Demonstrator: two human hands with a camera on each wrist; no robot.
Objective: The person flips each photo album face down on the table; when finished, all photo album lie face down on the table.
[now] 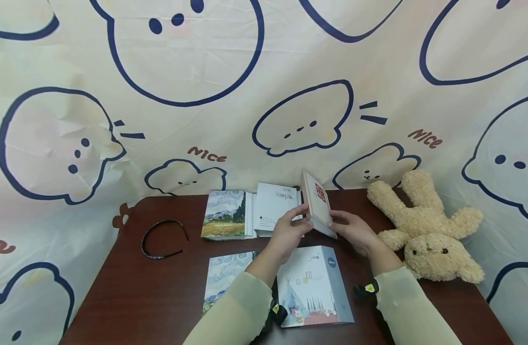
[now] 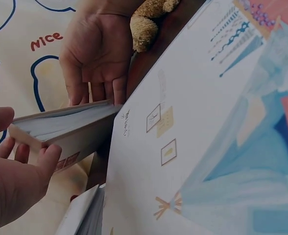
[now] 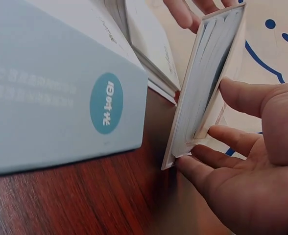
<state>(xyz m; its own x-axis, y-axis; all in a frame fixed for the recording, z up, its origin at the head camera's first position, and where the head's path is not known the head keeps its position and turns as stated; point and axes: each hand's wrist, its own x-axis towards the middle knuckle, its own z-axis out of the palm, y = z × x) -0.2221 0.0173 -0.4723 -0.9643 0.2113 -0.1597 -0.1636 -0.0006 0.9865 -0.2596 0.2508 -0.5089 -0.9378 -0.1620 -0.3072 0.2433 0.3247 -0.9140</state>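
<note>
Both hands hold a cream hardcover book (image 1: 316,199) with a red square print on its cover, tilted upright over the back of the table. My left hand (image 1: 287,231) pinches it at the left edge, thumb and fingers on opposite covers. At the opposite edge my right hand (image 1: 354,231) grips it; in the right wrist view the thumb lies on one cover of the book (image 3: 203,83) and the fingers reach the lower edge. Its page edges show between the covers. Just below stands a white and blue-grey box (image 1: 307,287) with a tent drawing.
Behind the left hand lie a white book (image 1: 273,206) and a landscape-painted album (image 1: 226,215). Another painted cover (image 1: 227,273) is partly hidden by the left forearm. A dark headband (image 1: 145,244) lies at left, a plush toy (image 1: 432,230) at right on the brown table (image 1: 139,297).
</note>
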